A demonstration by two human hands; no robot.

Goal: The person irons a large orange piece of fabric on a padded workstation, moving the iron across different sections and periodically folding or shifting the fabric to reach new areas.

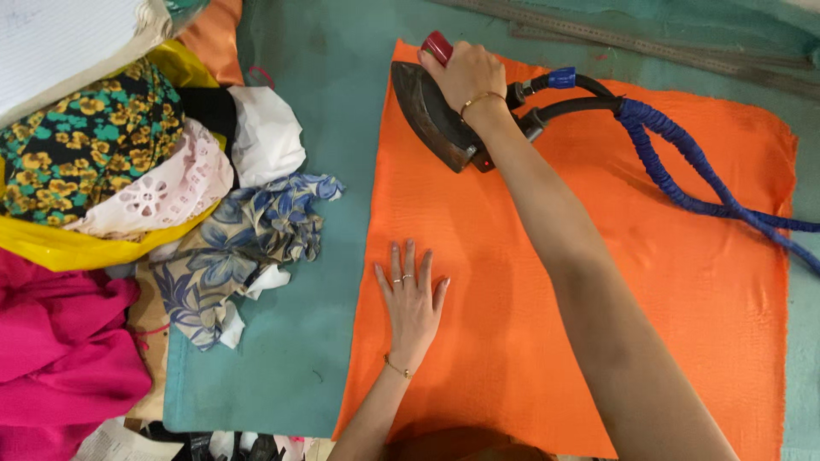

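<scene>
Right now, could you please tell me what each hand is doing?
Left hand: open, flat on the orange cloth.
Right hand: closed around the iron handle.

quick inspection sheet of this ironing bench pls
surface: teal padded table, orange cloth spread flat on it
job's things: dark iron at the cloth's top left corner
clutter: heap of fabric pieces at left, pink, floral, yellow, white
grippers: left hand flat on the cloth; right hand grips the iron's handle
cables: blue wrapped hose trails right across the cloth
surroundings: long ruler along the far edge
</scene>
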